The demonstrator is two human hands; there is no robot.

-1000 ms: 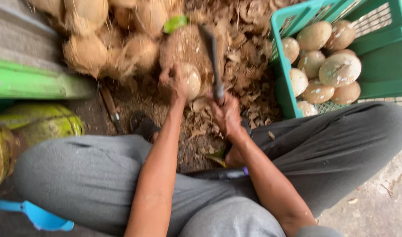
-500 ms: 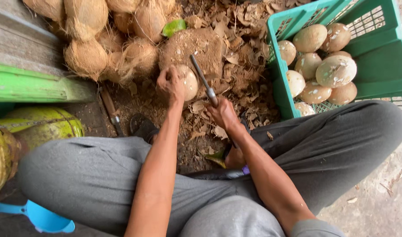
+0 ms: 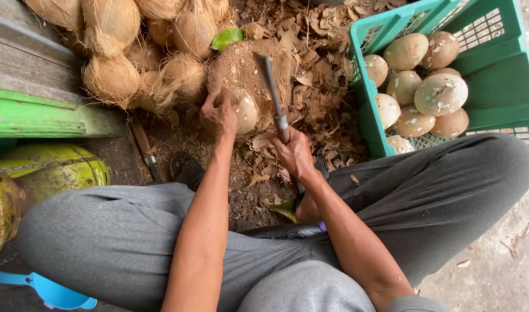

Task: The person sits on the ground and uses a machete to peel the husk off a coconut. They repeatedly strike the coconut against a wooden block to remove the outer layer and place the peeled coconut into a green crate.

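Observation:
My left hand (image 3: 221,110) grips a partly peeled pale coconut (image 3: 245,111) and presses it against a round wooden chopping block (image 3: 241,63). My right hand (image 3: 293,153) is closed around the handle of a long dark knife (image 3: 271,86). The blade points up and away, just right of the coconut and over the block. Both forearms reach out over my grey-trousered legs.
A green plastic crate (image 3: 495,69) at the right holds several peeled coconuts (image 3: 440,92). Husked brown coconuts (image 3: 111,75) are piled at the upper left beside a green wooden board (image 3: 33,115). Green coconuts (image 3: 51,173), a second knife (image 3: 144,144), a blue scoop (image 3: 51,292) and husk scraps lie around.
The knife has swung from a raised tilt to a steeper position beside the coconut. My left hand still holds the coconut on the block, slightly turned.

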